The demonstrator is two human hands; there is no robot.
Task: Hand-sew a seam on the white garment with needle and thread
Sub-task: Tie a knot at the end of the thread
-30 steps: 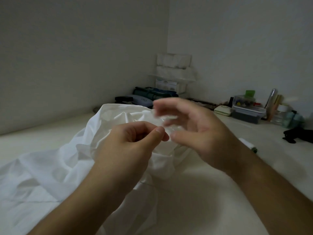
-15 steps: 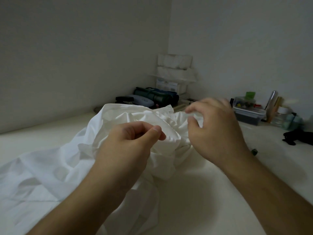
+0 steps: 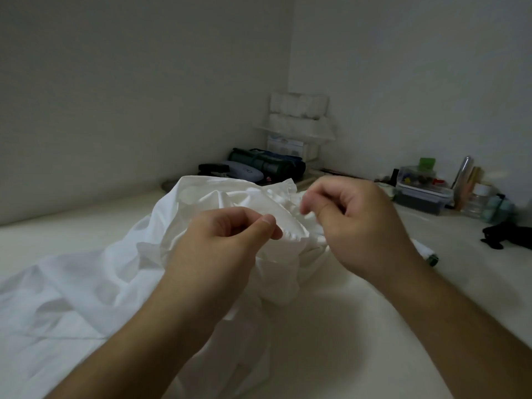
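- Head view, white garment (image 3: pixel 95 283): lies bunched on the pale tabletop (image 3: pixel 359 326), spreading from the centre of the frame out toward 8 o'clock. A raised fold sits at centre, between the two hands.
- Head view, left hand (image 3: pixel 218 249): thumb and forefinger are curled together and pinch the edge of the raised fold, holding it up off the tabletop. The pinch point is at the hand's 2 o'clock.
- Head view, right hand (image 3: pixel 354 223): fingers are curled inward with thumb and forefinger tips close together, as if pinching something fine. Neither needle nor thread can be made out; motion blur and dim light hide them, so what it holds cannot be told. It hovers just beside the fold, at 3 o'clock from the left hand's pinch.
- Key relation: the gathered fold edge (image 3: pixel 290 234) runs roughly from 10 o'clock to 4 o'clock between the hands. It lies at about 9 o'clock from the right fingertips (image 3: pixel 306 205), which are the nearer working tips; the left hand is already on the cloth.
- Judgement: the next stitch likely requires the right hand to travel toward 8 o'clock into the held edge while the left keeps the fold taut.
- Head view, surroundings: a thread spool (image 3: pixel 426 253) lies on the tabletop at 3 o'clock, partly hidden behind the right wrist. Storage containers (image 3: pixel 420 191) stand near the wall at 2 o'clock.
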